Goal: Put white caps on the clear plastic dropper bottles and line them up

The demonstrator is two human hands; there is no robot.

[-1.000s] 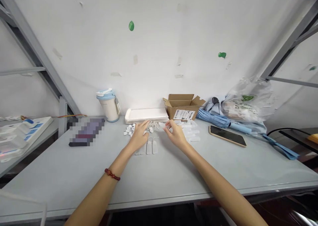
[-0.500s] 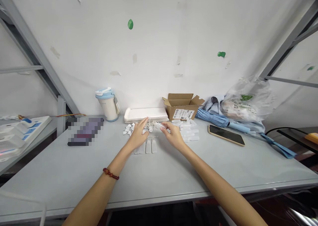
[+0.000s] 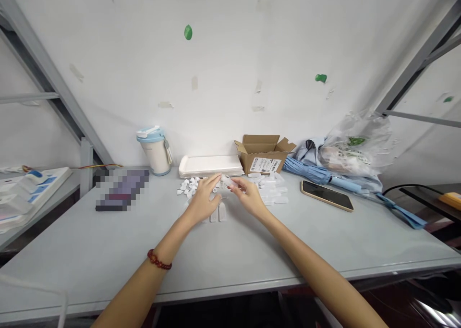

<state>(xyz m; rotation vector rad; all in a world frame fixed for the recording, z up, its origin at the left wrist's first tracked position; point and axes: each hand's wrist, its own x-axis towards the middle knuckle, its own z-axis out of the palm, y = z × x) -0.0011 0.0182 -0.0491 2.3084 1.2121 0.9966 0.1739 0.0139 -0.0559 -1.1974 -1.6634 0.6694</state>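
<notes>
My right hand (image 3: 249, 197) pinches a small clear plastic sleeve (image 3: 227, 181) between thumb and fingers. Across from it, my left hand (image 3: 203, 199) has its fingers stretched forward and its thumb apart; the fingertips are close to the sleeve, and whether they touch it I cannot tell. Small white plastic pieces (image 3: 186, 187) lie scattered beyond my left hand. In front of the hands, clear sleeves (image 3: 222, 212) lie in a row, partly covered by my left hand, one with a string at its top. More clear sleeves (image 3: 277, 193) are spread to the right of my right hand.
Behind the hands are a stack of white trays (image 3: 212, 164) and an open cardboard box (image 3: 264, 157). A tumbler (image 3: 155, 152) stands left. At the right lie a phone (image 3: 327, 195), a folded blue umbrella (image 3: 309, 171) and a plastic bag (image 3: 356, 145).
My left hand has shifted slightly right, closer to my right hand. The sleeve in my right hand has moved a little left, close to the left fingertips.
</notes>
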